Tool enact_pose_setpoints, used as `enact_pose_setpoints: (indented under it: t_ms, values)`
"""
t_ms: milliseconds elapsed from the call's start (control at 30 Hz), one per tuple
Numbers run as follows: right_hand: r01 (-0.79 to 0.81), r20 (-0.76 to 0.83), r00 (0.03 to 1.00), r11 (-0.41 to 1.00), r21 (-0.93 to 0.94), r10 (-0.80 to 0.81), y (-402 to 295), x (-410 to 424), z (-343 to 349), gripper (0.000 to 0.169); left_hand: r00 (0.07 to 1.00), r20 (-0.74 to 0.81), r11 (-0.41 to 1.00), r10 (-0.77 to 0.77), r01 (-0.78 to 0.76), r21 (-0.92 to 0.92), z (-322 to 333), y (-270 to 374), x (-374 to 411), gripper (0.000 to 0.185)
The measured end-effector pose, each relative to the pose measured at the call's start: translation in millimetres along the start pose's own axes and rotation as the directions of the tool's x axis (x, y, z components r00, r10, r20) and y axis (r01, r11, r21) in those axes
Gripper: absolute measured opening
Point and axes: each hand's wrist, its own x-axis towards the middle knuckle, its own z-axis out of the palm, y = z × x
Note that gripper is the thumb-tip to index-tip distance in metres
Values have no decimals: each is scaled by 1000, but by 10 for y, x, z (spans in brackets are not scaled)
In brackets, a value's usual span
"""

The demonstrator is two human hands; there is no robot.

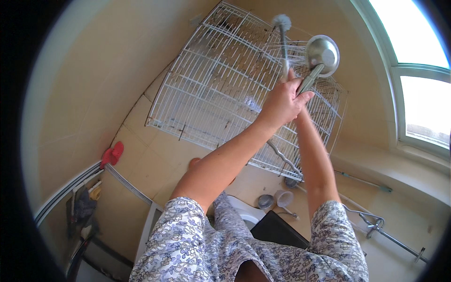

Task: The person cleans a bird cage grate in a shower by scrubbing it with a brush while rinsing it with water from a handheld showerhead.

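Observation:
My left hand [285, 100] is closed round the green handle of a round metal dipper [326, 54], its bowl raised at the upper right. Just behind it, my right hand [291, 74] is mostly hidden; a fingertip shows beside the handle of a round-headed bristle brush [282, 24]. That brush points upward, left of the dipper, and appears to be in the right hand. Both hands are in front of a large white wire cage [211, 91]. A wavy rod [283, 157] shows near the cage's lower edge.
A window [426, 105] is at the right, above a wall rail [401, 243]. Below the cage are a white toilet [243, 209], its dark lid [278, 231], a grey bowl [265, 201] and a clear plastic container [284, 198]. Red slippers [112, 154] lie by the sliding-door track [128, 183].

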Motion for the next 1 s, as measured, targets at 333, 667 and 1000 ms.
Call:
enact_pose_setpoints:
  t_ms: [333,667,1000]
  values:
    - [-205,-94,976,677,-707,197,-50,-160,-36,32,1000,-18,999,-19,18,-36,-18,-28,-254,31]
    - [-103,-69,994,508,-855,85,-532,-945,-191,50,946,36,915,-323,322,-244,-44,54,-813,31]
    - [76,108,993,444,-893,47,-212,-1825,-152,72,907,-125,876,-402,341,-342,-129,58,-1101,32]
